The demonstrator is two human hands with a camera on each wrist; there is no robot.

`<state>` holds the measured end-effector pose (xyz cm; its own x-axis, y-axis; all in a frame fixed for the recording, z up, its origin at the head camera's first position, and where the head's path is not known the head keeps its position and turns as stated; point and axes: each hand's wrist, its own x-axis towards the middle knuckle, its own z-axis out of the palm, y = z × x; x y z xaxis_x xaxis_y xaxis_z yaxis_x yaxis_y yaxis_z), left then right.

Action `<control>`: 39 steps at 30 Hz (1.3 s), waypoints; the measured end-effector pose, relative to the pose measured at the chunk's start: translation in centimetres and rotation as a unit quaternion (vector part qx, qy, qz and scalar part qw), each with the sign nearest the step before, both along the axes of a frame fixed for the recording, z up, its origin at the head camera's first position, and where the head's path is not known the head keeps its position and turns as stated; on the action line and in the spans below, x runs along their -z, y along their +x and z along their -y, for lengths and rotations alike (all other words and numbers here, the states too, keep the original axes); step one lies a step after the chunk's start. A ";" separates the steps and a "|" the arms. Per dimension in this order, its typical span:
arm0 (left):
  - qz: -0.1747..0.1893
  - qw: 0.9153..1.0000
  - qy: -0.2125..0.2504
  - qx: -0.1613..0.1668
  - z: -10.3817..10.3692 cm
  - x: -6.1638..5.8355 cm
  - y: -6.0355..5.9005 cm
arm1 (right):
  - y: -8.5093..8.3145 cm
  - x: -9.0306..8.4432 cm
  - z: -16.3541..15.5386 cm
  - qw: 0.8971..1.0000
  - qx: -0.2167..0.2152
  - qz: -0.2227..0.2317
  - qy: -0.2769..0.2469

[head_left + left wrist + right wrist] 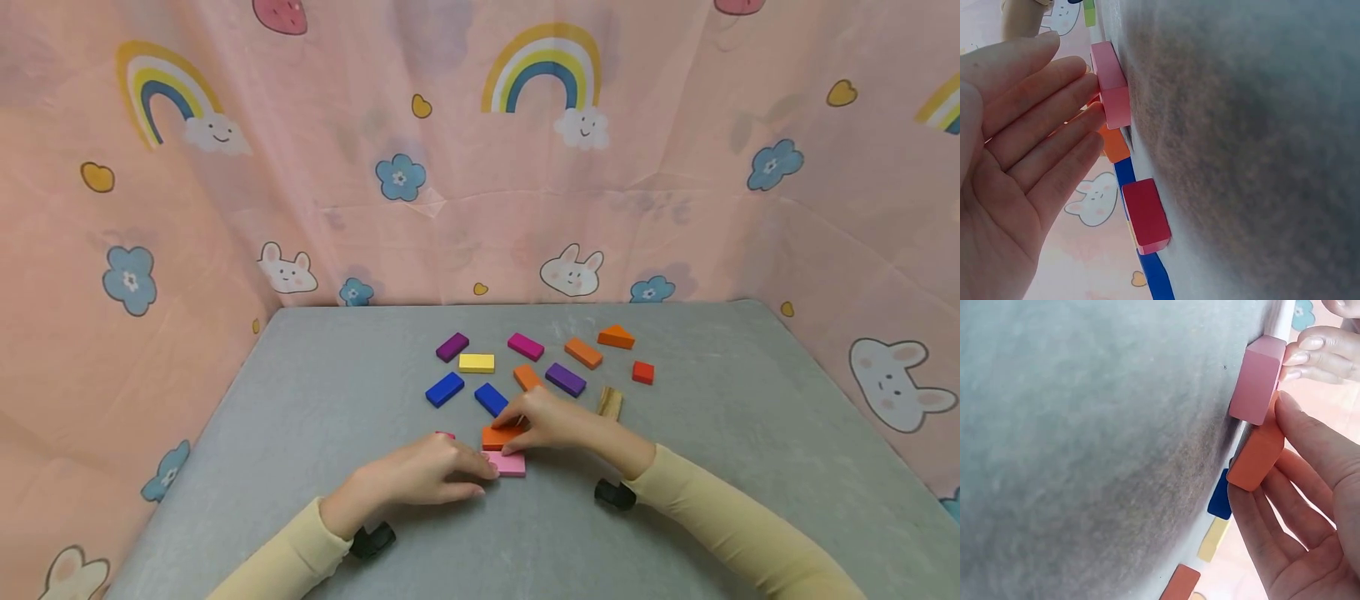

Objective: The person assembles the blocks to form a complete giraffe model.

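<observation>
My right hand [553, 419] pinches an orange block [1260, 453] between thumb and fingers, just behind a light pink block [510, 465]. Straight fingers of my left hand [420, 469] touch the left end of that pink block, as the left wrist view shows from the palm side. The two blocks lie flat and nearly parallel, close together. A dark pink block [1147, 215] lies beyond the left hand, mostly hidden behind it in the head view. Part of a blue block [492, 400] shows behind the right hand's fingertips.
Farther back on the grey table [337, 392] lie several blocks, among them another blue one [445, 389], a yellow one [477, 363], a purple one [566, 379] and an orange triangle [617, 337]. A wood-patterned block [610, 403] sits beside the right wrist. A patterned pink curtain [465, 225] stands behind.
</observation>
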<state>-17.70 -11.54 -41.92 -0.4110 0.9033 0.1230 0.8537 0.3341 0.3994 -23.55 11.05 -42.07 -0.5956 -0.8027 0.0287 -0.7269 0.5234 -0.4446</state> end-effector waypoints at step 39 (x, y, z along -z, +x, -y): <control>-0.012 1.000 -0.005 -0.002 -0.1 0.1 -0.1 | -0.1 0.4 -0.1 0.999 -0.021 0.038 -0.017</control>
